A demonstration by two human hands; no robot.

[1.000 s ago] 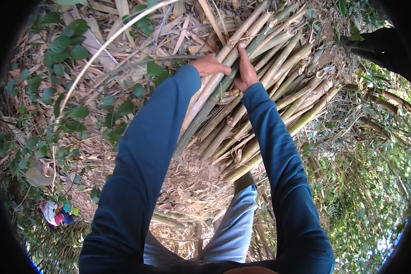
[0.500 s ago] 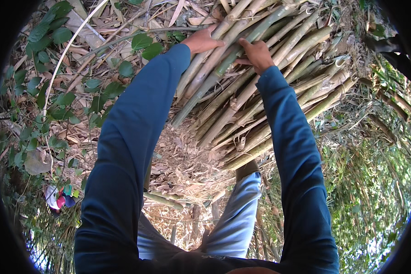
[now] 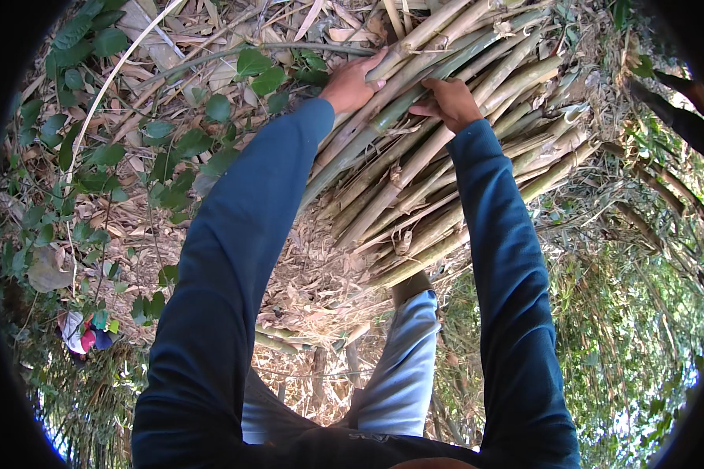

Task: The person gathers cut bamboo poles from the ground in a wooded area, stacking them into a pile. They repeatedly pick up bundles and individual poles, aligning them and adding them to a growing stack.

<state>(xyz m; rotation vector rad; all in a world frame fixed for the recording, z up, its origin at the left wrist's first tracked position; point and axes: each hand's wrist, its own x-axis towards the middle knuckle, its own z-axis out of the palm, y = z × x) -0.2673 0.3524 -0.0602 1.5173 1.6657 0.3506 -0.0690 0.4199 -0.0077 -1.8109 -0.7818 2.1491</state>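
A slanting bundle of cut bamboo poles [image 3: 438,176] lies on the leaf litter in the upper middle, green and tan, cut ends toward me. At its left edge, my left hand [image 3: 350,84] is closed on the outermost tan bamboo pole [image 3: 395,82], its thumb over the near side. My right hand [image 3: 455,102] reaches onto the top of the bundle and grips a greener bamboo pole [image 3: 399,108], thumb and fingers bent at its right side. Some fingertips of both hands are hidden among the poles.
Leafy green vines [image 3: 176,152] and a thin pale bent stem [image 3: 94,117] are on the left. Dry leaves [image 3: 305,270] cover the ground near my leg [image 3: 403,356]. A colourful cloth-like heap [image 3: 84,334] sits far left. Dark curved shapes [image 3: 673,105] stand at the right edge.
Both hands have shifted slightly nearer to me and to the right, still on the poles. The whole view has also moved a little.
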